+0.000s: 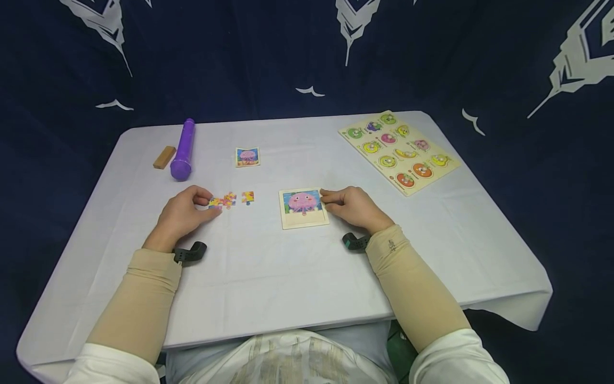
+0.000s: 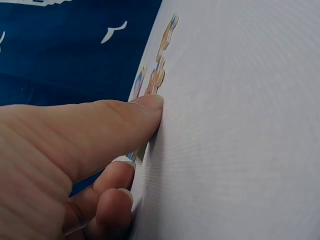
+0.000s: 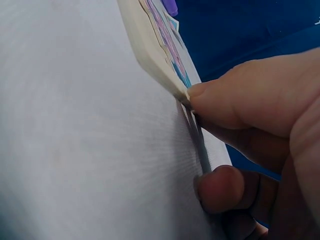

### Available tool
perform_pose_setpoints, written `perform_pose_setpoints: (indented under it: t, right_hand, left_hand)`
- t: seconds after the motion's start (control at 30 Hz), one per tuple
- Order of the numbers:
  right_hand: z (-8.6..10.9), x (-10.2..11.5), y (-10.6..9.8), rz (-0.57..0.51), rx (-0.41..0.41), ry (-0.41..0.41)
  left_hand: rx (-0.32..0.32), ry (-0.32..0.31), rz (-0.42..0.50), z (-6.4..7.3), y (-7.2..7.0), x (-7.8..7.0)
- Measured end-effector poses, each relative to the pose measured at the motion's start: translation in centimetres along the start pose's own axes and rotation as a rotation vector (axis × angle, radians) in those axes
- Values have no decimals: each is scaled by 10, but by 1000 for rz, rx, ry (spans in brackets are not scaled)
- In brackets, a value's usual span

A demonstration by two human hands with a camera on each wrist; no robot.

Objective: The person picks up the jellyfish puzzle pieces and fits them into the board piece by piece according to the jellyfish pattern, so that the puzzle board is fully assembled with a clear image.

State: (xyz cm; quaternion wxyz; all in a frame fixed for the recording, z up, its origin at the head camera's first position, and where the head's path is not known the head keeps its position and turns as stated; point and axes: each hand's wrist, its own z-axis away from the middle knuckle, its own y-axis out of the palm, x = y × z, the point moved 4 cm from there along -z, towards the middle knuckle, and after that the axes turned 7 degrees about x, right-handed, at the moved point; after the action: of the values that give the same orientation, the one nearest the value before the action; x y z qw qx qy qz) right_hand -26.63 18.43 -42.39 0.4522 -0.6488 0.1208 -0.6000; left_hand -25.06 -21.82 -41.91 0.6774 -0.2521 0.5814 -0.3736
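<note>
The fingers (image 1: 203, 194) of the left hand (image 1: 178, 216) are set narrow, and a cluster of joined puzzle pieces (image 1: 229, 199) is pinched between thumb and forefinger, it seems so that the links are not pulled apart. By the right hand (image 1: 357, 208), the puzzle tray (image 1: 305, 221) is gripped at its right edge, probably to keep it from sliding; whether any fingertip is under it cannot be told.

The tray is laid flat in the middle of the surface (image 1: 259, 282). Its upper part is filled with a pink sea creature (image 1: 303, 201), while its lower strip is left bare. Between cluster and tray, a single piece (image 1: 247, 197) is placed, perhaps for easy reach. Farther back, a small picture card (image 1: 247, 157) is turned upright to the person, likely for comparing. The fruit board (image 1: 400, 151), the purple microphone-shaped object (image 1: 184, 152) and the wooden block (image 1: 164, 157) are kept toward the far sides, presumably out of the way.
</note>
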Motion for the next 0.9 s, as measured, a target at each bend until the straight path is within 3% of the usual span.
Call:
perform_pose_setpoints:
  t: [0.37, 0.6, 0.9]
  right_hand:
    - [0, 1, -1, -16, -7, -8]
    - [-1, -1, 0, -7, -5, -11]
    - [-2, -4, 0, -1, -1, -16]
  left_hand:
    - [-46, -2, 52, -3, -1, 4]
    - [-68, 54, 30, -2, -1, 4]
    - [-102, 72, 70, 0, -4, -1]
